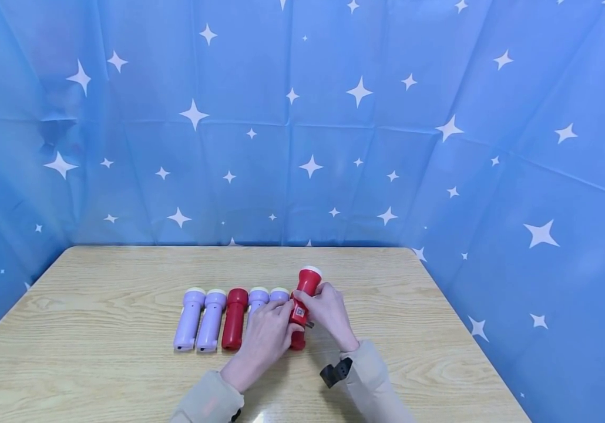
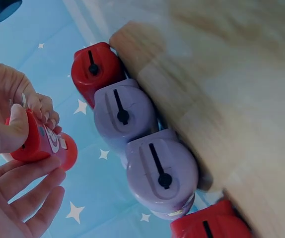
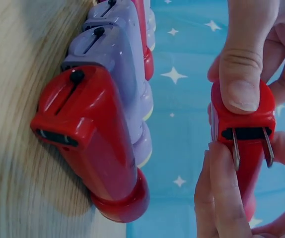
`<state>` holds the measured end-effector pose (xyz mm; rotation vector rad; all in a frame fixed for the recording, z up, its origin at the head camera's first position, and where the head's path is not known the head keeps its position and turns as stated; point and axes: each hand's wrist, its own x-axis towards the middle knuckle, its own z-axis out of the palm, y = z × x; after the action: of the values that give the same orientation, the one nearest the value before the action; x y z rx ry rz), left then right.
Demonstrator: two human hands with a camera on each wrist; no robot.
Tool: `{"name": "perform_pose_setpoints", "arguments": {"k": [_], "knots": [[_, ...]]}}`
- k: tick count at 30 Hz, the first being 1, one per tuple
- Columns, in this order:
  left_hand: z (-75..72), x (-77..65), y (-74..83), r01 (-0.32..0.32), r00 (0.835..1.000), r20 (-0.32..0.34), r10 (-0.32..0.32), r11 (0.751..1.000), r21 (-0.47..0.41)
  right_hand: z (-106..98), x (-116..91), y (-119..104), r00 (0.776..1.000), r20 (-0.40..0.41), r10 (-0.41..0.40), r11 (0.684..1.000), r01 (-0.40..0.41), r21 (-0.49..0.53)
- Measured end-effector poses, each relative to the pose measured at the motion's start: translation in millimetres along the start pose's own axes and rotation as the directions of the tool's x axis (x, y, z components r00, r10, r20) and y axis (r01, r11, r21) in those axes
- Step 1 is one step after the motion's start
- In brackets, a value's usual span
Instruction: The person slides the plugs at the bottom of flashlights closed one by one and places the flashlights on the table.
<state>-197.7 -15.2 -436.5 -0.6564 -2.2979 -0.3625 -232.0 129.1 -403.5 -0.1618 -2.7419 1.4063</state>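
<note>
Both hands hold a red flashlight (image 1: 309,282) with a white-rimmed head, tilted with its head away from me, above the right end of a row. Two metal plug prongs (image 3: 236,148) stick out of its tail end. My left hand (image 1: 268,335) pinches the tail end, its thumb (image 2: 18,126) beside the prongs and its fingers below. My right hand (image 1: 331,311) grips the body from the right side. Another red flashlight (image 3: 100,153) lies under the held one, partly hidden by it in the head view; its prongs are folded into the slot.
To the left lie lavender flashlights (image 1: 188,320) and one red flashlight (image 1: 235,320) side by side, heads pointing away. My left hand partly covers the row. All rest on a wood-grain table (image 1: 96,311); behind hangs a blue curtain (image 1: 260,147) with white stars.
</note>
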Motion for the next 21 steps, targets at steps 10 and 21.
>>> {"name": "perform_pose_setpoints", "arguments": {"k": [10,21], "knots": [[-3.9,2.9,2.1,0.008,1.000,0.000,-0.008,1.000,0.016,1.5,-3.2,-2.1,1.000,0.001,-0.009,1.000,0.009,-0.008],[-3.8,2.7,1.5,0.015,1.000,-0.006,-0.015,1.000,0.013,2.1,-4.1,-2.8,0.999,-0.015,-0.038,0.999,0.038,-0.016]]}}
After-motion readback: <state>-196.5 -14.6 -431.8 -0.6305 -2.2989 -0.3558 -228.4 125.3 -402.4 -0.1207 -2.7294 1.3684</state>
